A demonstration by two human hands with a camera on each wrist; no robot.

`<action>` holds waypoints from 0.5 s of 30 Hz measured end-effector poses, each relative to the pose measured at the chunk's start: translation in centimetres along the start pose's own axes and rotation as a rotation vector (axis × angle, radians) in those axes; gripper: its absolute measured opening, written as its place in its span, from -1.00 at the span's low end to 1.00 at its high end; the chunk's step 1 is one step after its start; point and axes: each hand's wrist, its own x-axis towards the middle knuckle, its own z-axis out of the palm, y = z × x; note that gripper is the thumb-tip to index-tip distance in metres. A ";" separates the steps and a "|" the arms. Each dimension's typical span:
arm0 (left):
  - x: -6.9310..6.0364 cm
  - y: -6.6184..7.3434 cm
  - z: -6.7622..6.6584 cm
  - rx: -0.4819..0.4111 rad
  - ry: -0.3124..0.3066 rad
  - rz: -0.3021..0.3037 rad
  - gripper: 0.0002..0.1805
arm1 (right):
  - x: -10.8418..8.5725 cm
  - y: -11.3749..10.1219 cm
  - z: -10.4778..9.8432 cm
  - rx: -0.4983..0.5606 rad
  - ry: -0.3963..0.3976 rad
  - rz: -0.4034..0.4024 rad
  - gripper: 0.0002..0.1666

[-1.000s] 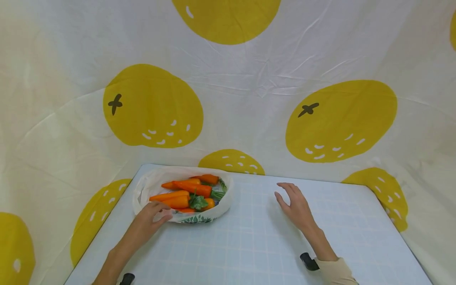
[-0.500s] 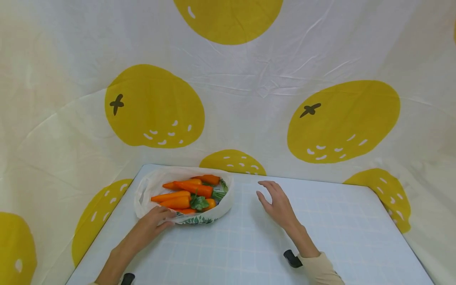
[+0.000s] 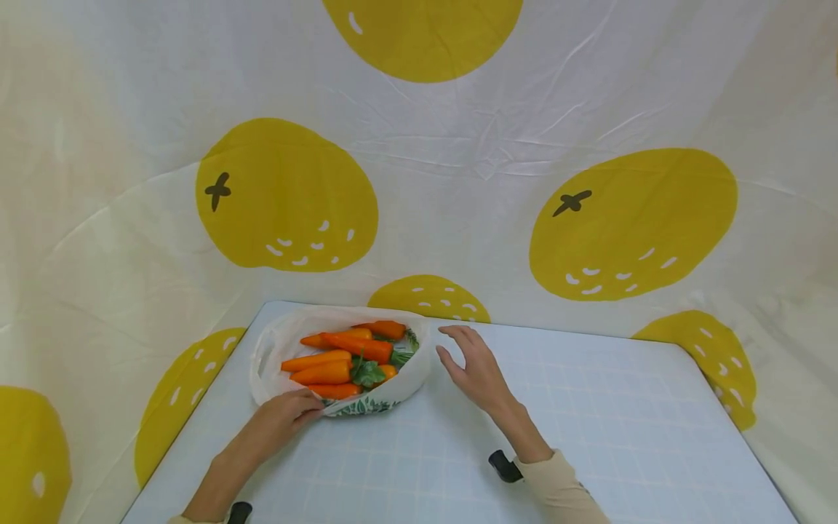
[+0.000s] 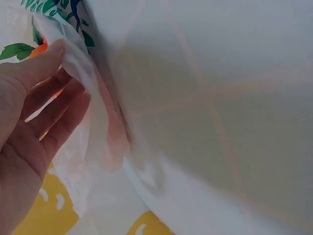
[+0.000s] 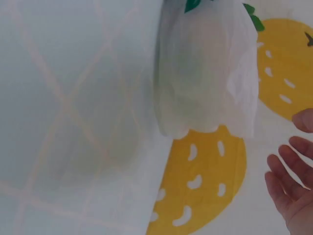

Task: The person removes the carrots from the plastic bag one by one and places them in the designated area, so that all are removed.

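Note:
A white plastic bag with a green leaf print lies at the table's back left, its mouth spread wide. Inside it are several orange carrots, some with green tops. At the bag's near left rim, my left hand pinches the thin plastic. The left wrist view shows the thumb and fingers of that left hand on the bag's edge. Just right of the bag, my right hand hovers with fingers loosely bent, holding nothing; in the right wrist view a gap separates its fingers from the bag.
The table has a pale blue cover with light grid lines, stretching to the right of the bag. A white curtain with large yellow fruit prints hangs behind and beside the table. A dark wrist device shows at the right wrist.
My right hand has moved left across the table to beside the bag. The left hand has taken hold of the near rim and drawn it down slightly, exposing more of the front carrot.

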 end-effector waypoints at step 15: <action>1.4 2.0 1.2 0.102 0.242 0.197 -0.61 | 2.4 -3.0 3.3 0.083 -0.045 -0.090 -0.63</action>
